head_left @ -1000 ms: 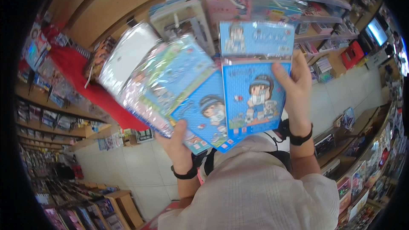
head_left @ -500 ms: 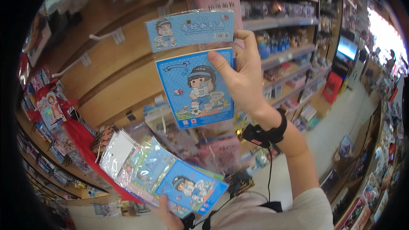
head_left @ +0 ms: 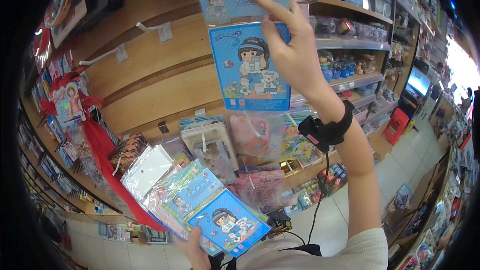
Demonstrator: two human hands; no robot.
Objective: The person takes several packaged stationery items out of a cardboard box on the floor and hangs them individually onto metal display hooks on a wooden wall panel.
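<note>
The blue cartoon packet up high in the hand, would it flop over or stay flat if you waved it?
The blue cartoon packet probably stays mostly flat: it hangs straight from the right hand without sagging, so a card likely backs it. It seems light, since fingertips alone hold it up. Its glossy clear wrap may be slippery, like the fanned packets in the left hand.

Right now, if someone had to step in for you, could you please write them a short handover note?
Right hand: raised, holding one blue cartoon packet up at the wooden display wall, index finger on its header card.
Left hand: low, gripping a fanned stack of packets from underneath.
Bare metal hooks stick out of the wall to the left of the raised packet.
Done: one packet lifted to the wall; whether it sits on a hook cannot be seen.
Left: the stack remains in hand.
</note>
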